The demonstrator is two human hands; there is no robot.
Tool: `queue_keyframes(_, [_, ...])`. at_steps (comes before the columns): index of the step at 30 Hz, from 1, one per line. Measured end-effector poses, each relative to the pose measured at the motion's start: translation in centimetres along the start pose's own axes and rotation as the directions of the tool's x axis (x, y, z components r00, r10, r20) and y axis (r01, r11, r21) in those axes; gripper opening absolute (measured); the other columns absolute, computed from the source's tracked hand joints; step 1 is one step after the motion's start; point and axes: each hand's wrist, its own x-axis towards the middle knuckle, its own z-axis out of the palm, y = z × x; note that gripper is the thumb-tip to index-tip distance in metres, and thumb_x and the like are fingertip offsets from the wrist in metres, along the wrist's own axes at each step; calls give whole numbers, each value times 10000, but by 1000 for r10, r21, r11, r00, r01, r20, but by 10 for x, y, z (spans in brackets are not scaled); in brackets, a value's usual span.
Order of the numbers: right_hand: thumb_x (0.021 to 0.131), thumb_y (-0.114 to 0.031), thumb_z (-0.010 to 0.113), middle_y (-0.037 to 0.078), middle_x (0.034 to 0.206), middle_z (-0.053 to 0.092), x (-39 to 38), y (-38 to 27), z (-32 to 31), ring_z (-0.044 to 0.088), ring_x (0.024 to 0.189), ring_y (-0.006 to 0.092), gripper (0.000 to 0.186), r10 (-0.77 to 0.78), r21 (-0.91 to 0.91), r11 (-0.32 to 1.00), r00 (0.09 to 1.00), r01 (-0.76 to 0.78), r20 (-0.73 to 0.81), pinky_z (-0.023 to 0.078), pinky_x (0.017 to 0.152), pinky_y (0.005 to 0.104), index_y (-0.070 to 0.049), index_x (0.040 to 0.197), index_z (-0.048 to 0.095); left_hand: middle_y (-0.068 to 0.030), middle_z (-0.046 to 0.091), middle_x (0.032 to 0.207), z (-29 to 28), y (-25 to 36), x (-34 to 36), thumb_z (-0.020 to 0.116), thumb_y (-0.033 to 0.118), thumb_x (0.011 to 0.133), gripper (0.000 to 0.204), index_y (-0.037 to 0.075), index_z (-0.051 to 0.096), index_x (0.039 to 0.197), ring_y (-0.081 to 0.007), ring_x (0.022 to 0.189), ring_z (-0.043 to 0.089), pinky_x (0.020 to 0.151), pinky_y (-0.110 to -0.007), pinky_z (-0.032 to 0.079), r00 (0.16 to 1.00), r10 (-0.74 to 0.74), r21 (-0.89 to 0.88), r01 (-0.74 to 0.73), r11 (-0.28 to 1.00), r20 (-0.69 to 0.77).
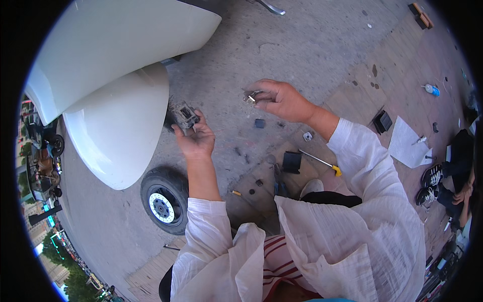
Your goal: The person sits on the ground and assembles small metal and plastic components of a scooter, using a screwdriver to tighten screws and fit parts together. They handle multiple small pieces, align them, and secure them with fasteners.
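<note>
My left hand is raised at centre left, its fingers curled under a dirty grey metal brake caliper. The caliper's hollow side faces up. Across from it, apart by a short gap, my right hand pinches a small shiny metal piece between thumb and fingers. Its exact kind is too small to tell. On the ground below and between the hands lies a small dark block. A little silvery part sits beneath my right wrist.
White vehicle bodywork fills the upper left. A wheel with a brake disc is near my left forearm. Close to my feet lie a yellow-handled screwdriver, a black tray-like piece and pliers. White paper and a seated person are at right.
</note>
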Motion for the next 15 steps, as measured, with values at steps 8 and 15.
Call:
queue_keyframes(8, [829, 25, 611, 99, 1081, 595, 9, 4, 11, 633, 1019, 205, 327, -63, 17, 998, 997, 64, -38, 517, 851, 288, 16, 1154, 577, -91, 581, 1148, 4, -1, 0, 513, 509, 904, 556, 99, 468, 1277, -284, 939, 631, 495, -231, 503, 1000, -21, 5, 22, 1000, -21])
queue_keyframes(15, [840, -4, 618, 131, 1020, 669, 14, 43, 14, 641, 947, 173, 294, 255, 285, 929, 966, -236, -34, 518, 807, 276, 26, 1132, 612, -93, 579, 1148, 1, 2, 5, 524, 508, 899, 546, 106, 478, 1267, -288, 921, 634, 500, -232, 501, 999, -28, -6, 28, 1000, -26])
